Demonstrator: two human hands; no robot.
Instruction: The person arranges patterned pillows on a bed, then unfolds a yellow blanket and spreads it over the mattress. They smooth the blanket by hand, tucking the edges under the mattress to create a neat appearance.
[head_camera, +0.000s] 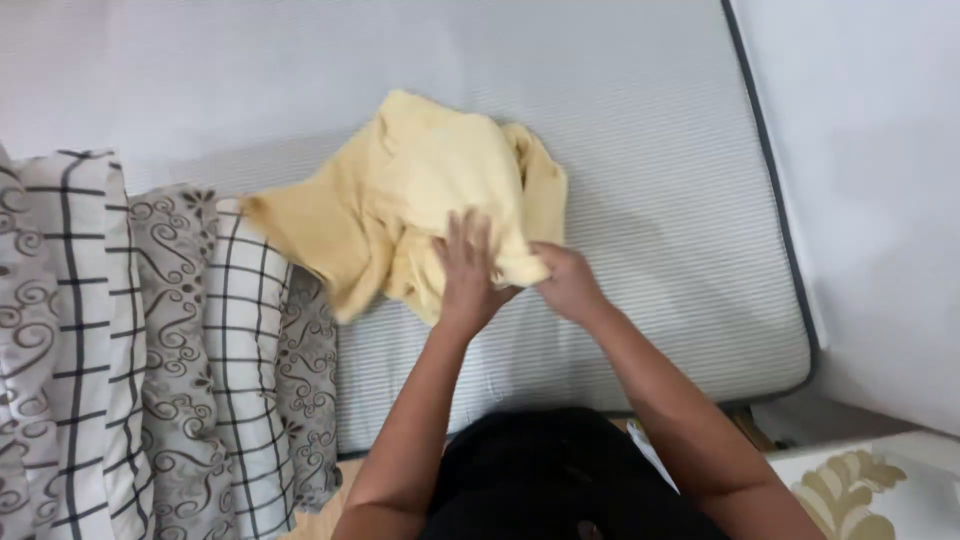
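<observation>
A pale yellow cloth (420, 190) lies crumpled on a grey striped mattress (640, 130). My left hand (468, 270) rests flat on the cloth's near edge, fingers spread over the fabric. My right hand (565, 282) is beside it, fingers closed on a fold of the same cloth at its lower right corner. One corner of the cloth stretches left toward the patterned bedding.
Folded bedding (150, 340) with black checks and grey swirls lies at the left edge of the mattress. A white wall (870, 180) runs along the right side. A cream patterned surface (870, 490) shows at the lower right.
</observation>
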